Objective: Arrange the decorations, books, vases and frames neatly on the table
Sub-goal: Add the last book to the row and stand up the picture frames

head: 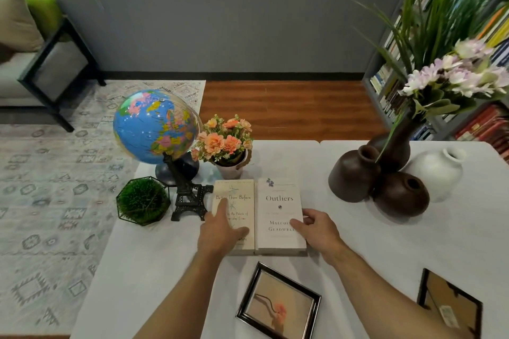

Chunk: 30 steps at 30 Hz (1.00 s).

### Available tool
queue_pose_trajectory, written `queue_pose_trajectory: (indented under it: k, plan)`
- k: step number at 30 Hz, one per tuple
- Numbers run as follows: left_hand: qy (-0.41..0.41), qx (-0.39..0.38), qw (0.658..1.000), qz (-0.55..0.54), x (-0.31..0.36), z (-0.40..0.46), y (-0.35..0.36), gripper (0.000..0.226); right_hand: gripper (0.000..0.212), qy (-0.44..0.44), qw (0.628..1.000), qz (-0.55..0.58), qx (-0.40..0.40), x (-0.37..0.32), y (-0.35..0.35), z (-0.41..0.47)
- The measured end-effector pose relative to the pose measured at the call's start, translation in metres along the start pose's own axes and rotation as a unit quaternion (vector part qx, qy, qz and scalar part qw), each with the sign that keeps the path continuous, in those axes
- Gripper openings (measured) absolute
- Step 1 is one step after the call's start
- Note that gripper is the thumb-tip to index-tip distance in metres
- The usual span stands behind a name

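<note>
Two pale books lie side by side on the white table (165,270): "Better Than Before" (239,192) on the left, "Outliers" (278,206) on the right. My left hand (220,231) rests flat on the left book, fingers apart. My right hand (316,228) grips the right edge of "Outliers". A black-framed picture (278,301) lies face up in front of the books, and a second frame (449,305) lies face down at the right. Three brown vases (355,173) and a white vase (436,170) stand at the right.
At the left stand a globe (154,126), a pot of orange flowers (224,140), a small black Eiffel Tower (187,195) and a green grass ball in a wire holder (143,199). Purple flowers (454,74) rise from a brown vase. A bookshelf (399,85) stands behind.
</note>
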<state>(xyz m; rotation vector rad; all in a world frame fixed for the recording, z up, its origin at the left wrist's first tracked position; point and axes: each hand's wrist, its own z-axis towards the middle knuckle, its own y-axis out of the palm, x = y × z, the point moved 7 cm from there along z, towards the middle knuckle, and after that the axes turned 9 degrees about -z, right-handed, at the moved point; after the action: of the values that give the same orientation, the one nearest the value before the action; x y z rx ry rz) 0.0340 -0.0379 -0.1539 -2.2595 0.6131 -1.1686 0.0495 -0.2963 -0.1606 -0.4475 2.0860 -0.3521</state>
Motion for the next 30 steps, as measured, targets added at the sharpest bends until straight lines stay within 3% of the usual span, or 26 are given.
queue_pose_trajectory:
  k: [24,30]
  plan:
    - [0.044,0.028,0.998,0.029,0.001,0.008,-0.007,0.101,0.021,0.022,0.991,-0.098,0.090,-0.001,0.011,-0.007]
    - [0.039,0.008,0.999,0.035,0.002,0.004,-0.004,0.098,0.027,0.019,0.992,-0.110,0.065,-0.007,0.012,-0.009]
